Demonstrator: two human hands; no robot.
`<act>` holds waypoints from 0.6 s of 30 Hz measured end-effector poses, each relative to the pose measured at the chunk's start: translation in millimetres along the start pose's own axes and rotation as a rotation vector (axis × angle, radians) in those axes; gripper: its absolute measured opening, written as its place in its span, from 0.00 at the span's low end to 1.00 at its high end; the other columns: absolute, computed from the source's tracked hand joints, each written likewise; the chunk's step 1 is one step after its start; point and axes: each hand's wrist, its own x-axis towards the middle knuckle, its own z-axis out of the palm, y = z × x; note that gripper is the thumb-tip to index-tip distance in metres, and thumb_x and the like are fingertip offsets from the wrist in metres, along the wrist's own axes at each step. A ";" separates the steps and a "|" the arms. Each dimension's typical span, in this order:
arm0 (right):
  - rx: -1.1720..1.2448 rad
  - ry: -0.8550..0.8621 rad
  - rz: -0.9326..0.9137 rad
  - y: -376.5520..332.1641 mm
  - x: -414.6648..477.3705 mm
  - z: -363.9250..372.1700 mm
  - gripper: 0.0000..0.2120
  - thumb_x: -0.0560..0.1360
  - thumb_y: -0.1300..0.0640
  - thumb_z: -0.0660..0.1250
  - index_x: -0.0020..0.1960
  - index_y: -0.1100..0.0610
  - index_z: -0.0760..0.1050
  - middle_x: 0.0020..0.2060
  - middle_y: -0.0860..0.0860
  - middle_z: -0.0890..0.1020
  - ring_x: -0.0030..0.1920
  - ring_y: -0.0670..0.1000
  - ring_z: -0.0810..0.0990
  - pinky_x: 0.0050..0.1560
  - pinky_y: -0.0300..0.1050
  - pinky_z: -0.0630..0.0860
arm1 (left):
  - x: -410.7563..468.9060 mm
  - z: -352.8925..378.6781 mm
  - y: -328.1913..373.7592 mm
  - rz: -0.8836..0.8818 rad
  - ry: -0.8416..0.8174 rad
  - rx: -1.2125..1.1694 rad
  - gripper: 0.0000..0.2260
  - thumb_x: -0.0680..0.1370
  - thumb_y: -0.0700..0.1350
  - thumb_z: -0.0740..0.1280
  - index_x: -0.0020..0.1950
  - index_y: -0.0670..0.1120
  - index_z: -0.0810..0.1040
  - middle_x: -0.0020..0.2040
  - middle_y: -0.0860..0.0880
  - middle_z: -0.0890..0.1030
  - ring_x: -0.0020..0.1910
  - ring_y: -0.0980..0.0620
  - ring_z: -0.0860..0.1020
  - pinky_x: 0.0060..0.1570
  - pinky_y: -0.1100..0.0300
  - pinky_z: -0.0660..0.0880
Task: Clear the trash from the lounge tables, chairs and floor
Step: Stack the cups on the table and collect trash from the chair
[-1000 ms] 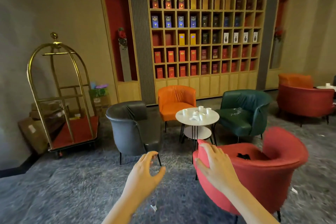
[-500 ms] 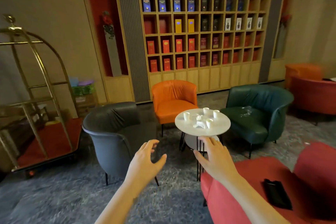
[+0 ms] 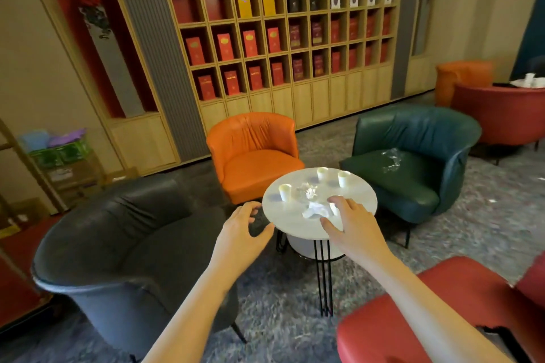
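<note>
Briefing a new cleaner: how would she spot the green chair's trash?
Find the round white table before the wooden shelf wall. Right of it stands the dark green armchair; on its seat lies a crumpled clear plastic wrapper, see-through, unlike the table's white paper scraps.

Warm, even indoor light with soft shadows; motion blur smears the carpet (image 3: 486, 215) at right — wide-angle distortion bends the shelves (image 3: 280, 23) at the edges.

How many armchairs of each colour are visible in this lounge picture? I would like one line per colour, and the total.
Grey armchair: 1
Orange armchairs: 2
Green armchair: 1
Red armchairs: 2
Total: 6
</note>
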 end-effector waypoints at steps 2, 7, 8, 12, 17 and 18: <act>-0.005 -0.009 0.039 20.0 49.8 23.3 0.20 0.77 0.45 0.60 0.66 0.52 0.65 0.58 0.51 0.75 0.58 0.54 0.73 0.53 0.49 0.70 | 57.6 15.9 -17.1 -0.005 -0.033 0.006 0.20 0.73 0.53 0.69 0.63 0.54 0.70 0.58 0.55 0.74 0.53 0.58 0.73 0.48 0.64 0.69; 0.016 0.017 0.111 59.8 171.6 61.3 0.20 0.76 0.47 0.62 0.65 0.53 0.67 0.59 0.52 0.76 0.58 0.55 0.74 0.54 0.50 0.70 | 195.4 40.7 -47.8 0.031 -0.085 0.036 0.20 0.73 0.53 0.69 0.63 0.54 0.70 0.60 0.54 0.74 0.53 0.58 0.73 0.49 0.63 0.70; 0.015 0.027 0.119 64.7 193.4 69.2 0.20 0.76 0.47 0.62 0.64 0.54 0.68 0.58 0.52 0.76 0.57 0.55 0.74 0.54 0.50 0.70 | 219.3 45.1 -55.2 0.035 -0.091 0.037 0.20 0.73 0.53 0.69 0.64 0.53 0.70 0.61 0.54 0.74 0.53 0.58 0.73 0.49 0.63 0.69; 0.014 0.017 0.170 81.3 264.7 110.6 0.20 0.76 0.48 0.63 0.64 0.55 0.68 0.58 0.53 0.76 0.57 0.55 0.74 0.52 0.50 0.70 | 299.7 67.6 -93.7 0.032 -0.140 0.027 0.21 0.73 0.52 0.69 0.65 0.51 0.70 0.61 0.52 0.74 0.53 0.58 0.72 0.49 0.63 0.68; -0.010 -0.008 0.276 109.0 343.4 176.6 0.19 0.76 0.49 0.63 0.64 0.55 0.68 0.59 0.53 0.76 0.58 0.55 0.74 0.52 0.49 0.71 | 409.5 109.7 -154.2 0.058 -0.231 0.014 0.20 0.74 0.51 0.69 0.64 0.49 0.71 0.60 0.51 0.75 0.51 0.57 0.73 0.50 0.63 0.68; -0.021 -0.012 0.302 115.8 358.4 190.7 0.20 0.76 0.49 0.63 0.64 0.55 0.68 0.59 0.54 0.75 0.58 0.55 0.74 0.53 0.50 0.71 | 432.5 119.7 -165.9 0.073 -0.254 0.015 0.20 0.74 0.50 0.70 0.63 0.49 0.71 0.59 0.50 0.75 0.51 0.56 0.73 0.50 0.63 0.68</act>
